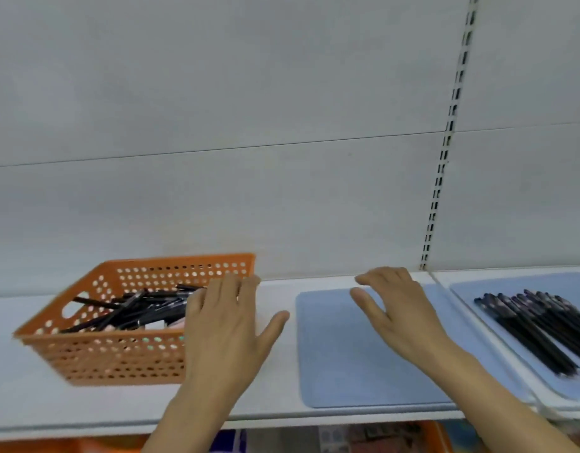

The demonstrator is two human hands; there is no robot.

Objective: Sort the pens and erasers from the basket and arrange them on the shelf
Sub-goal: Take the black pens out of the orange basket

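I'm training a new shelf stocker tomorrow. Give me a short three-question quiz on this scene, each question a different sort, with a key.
1. True or false: the left hand grips a pen.
2. Which blue mat already carries sorted pens? A) the mat under the right hand B) the far right mat
3. Fill in: the unsorted pens lie in the orange ____.

Key: 1 false, both hands are open and hold nothing; 2 B, the middle mat is bare; 3 basket.

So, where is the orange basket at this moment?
In the head view, the orange basket stands on the left of the white shelf, with the left hand at its right end.
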